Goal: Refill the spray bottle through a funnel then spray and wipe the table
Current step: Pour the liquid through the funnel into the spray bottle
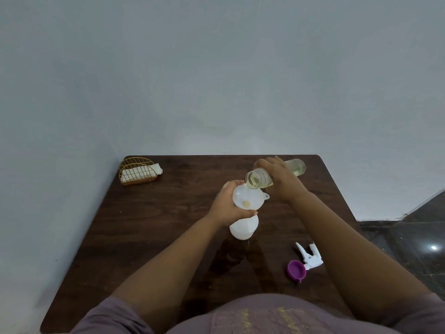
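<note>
On the dark wood table (149, 213), the white spray bottle (243, 227) stands upright near the centre w/ a white funnel (248, 197) seated in its neck. The left hand (228, 206) grips the bottle's neck just under the funnel, fingers curled round the far side of the funnel rim, thumb lying along the near side. The right hand (280, 177) wraps a clear refill bottle (295, 167) from above, fingers curled over its middle; fingertips are hidden behind the bottle, so can't tell how tightly they press. That bottle is tipped almost horizontal, open mouth down-left at the funnel's far rim, pale yellow liquid inside and a bit of it pooled at the funnel's hole. Near the right forearm, on the table's right side, the white trigger sprayer head (310, 255) lies on its side, and a purple cap (296, 271) sits open side up, touching it. At the far left corner, a gold wire holder (138, 172) w/ white napkins (139, 173) in it. 2 bare forearms reach in from a mauve top (252, 317).
</note>
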The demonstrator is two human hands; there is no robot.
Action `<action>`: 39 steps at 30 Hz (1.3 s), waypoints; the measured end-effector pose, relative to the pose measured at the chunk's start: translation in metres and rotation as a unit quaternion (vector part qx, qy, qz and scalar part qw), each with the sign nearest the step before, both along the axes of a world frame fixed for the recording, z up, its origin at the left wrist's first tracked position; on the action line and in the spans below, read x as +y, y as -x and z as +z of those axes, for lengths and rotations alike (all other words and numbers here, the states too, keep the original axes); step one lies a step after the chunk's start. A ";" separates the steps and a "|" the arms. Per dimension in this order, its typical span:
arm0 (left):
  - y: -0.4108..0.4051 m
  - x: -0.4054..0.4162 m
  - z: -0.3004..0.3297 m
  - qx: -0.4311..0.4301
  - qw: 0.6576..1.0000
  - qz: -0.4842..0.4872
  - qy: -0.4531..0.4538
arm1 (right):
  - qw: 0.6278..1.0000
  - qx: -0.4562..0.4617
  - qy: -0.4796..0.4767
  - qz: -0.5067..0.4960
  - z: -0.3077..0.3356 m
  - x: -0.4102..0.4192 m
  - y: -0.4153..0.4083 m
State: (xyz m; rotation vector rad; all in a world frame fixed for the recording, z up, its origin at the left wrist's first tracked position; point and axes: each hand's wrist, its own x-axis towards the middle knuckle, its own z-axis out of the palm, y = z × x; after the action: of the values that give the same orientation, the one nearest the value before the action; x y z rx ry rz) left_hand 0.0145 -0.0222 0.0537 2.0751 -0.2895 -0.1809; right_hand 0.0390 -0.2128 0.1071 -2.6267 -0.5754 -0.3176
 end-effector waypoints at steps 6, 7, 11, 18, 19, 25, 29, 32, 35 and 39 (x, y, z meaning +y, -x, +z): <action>0.001 0.000 0.002 -0.002 1.000 -0.001 0.004 | 1.000 -0.001 0.012 -0.004 0.000 0.000 0.001; 0.002 0.000 0.002 -0.001 1.000 0.000 0.005 | 1.000 -0.001 0.013 -0.005 0.000 0.001 0.002; 0.002 0.000 0.001 -0.001 1.000 0.003 -0.001 | 1.000 -0.010 0.018 -0.006 -0.001 0.000 0.001; 0.004 0.003 0.004 0.006 1.000 0.003 0.007 | 0.999 -0.025 0.024 -0.006 0.000 0.002 0.000; 0.004 0.003 0.005 0.006 1.000 0.001 0.008 | 0.999 -0.030 0.024 -0.007 0.000 0.003 0.001; 0.005 0.001 0.005 0.012 1.000 0.001 0.009 | 0.999 -0.039 0.022 -0.007 0.000 0.002 0.001; 0.004 0.001 0.004 0.007 1.000 0.003 -0.001 | 0.999 -0.033 0.018 -0.009 0.002 0.003 0.001; 0.004 0.001 0.003 0.007 1.000 0.001 -0.002 | 0.999 -0.032 0.013 -0.008 0.002 0.002 0.002; 0.004 0.002 0.003 0.008 1.000 0.001 0.001 | 0.999 -0.038 0.015 -0.005 0.003 0.002 0.002; 0.004 0.001 0.001 0.009 1.000 0.003 -0.003 | 0.999 -0.044 0.019 -0.006 0.003 0.002 0.001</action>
State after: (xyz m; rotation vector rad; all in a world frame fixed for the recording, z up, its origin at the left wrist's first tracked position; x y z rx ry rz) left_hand 0.0107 -0.0208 0.0546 2.0798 -0.2731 -0.1964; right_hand 0.0382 -0.2104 0.1103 -2.6640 -0.6000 -0.4306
